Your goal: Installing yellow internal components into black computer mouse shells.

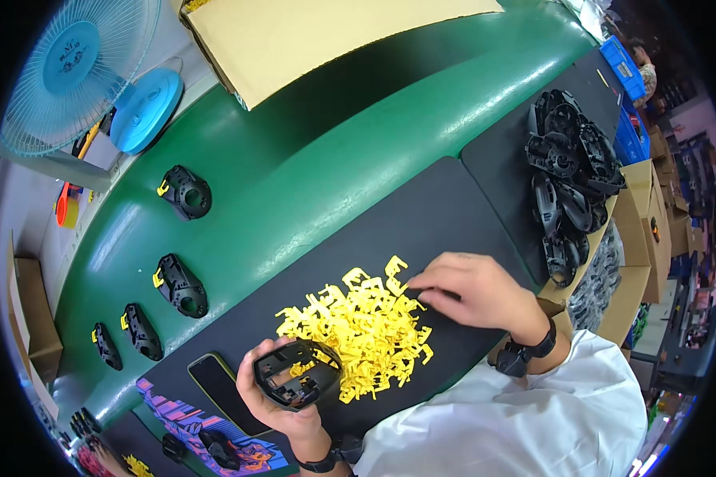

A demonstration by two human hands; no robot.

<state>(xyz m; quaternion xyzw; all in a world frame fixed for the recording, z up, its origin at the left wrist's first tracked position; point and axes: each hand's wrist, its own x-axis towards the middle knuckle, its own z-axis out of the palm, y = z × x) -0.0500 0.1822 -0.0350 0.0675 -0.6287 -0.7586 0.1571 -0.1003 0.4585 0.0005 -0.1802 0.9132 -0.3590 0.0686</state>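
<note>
My left hand (272,395) holds a black plastic housing (297,374) just above the near edge of a black mat (422,215). A heap of small yellow plastic clips (366,322) lies on the mat right beside it. My right hand (473,296) rests palm down at the heap's right edge, its fingertips touching the clips near the top of the heap. Whether a clip is pinched between those fingers I cannot tell.
Several finished black housings with yellow clips (184,191) lie in a row on the green belt (310,151). A stack of bare black housings (569,175) sits far right. A phone (219,383), a cardboard box (310,32) and a blue fan (79,71) are nearby.
</note>
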